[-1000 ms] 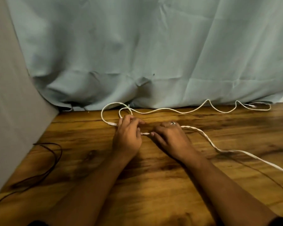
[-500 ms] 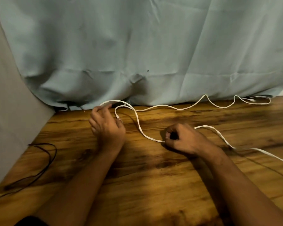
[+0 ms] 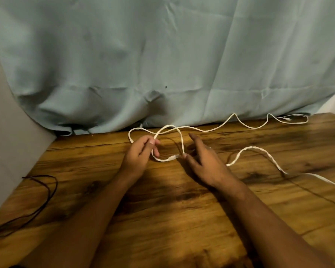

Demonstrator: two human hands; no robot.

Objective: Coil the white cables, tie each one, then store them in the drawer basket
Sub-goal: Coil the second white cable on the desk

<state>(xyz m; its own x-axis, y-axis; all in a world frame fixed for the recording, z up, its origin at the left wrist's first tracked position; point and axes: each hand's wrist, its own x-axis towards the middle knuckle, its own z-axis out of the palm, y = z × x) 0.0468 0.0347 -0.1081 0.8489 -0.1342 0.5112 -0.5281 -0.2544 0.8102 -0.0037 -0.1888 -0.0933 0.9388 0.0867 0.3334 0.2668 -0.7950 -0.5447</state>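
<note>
A thin white cable (image 3: 217, 128) snakes along the back of the wooden table (image 3: 162, 219), and its far plug lies at the right near the curtain. Its near part forms a loop between my hands. My left hand (image 3: 140, 154) pinches that loop with thumb and fingers curled. A plug end (image 3: 173, 157) lies just left of my right thumb. My right hand (image 3: 203, 161) hovers over the table with fingers spread. A thicker twisted white cable (image 3: 259, 150) comes out from under it and runs off the right edge.
A pale blue curtain (image 3: 162, 64) hangs along the table's back edge. A grey wall (image 3: 6, 132) borders the left side. A thin black cable (image 3: 50, 192) curls on the table's left part.
My right hand has opened from a fist and moved left towards the loop. My left hand has come forward and taken hold of the thin cable, drawing a loop between the hands.
</note>
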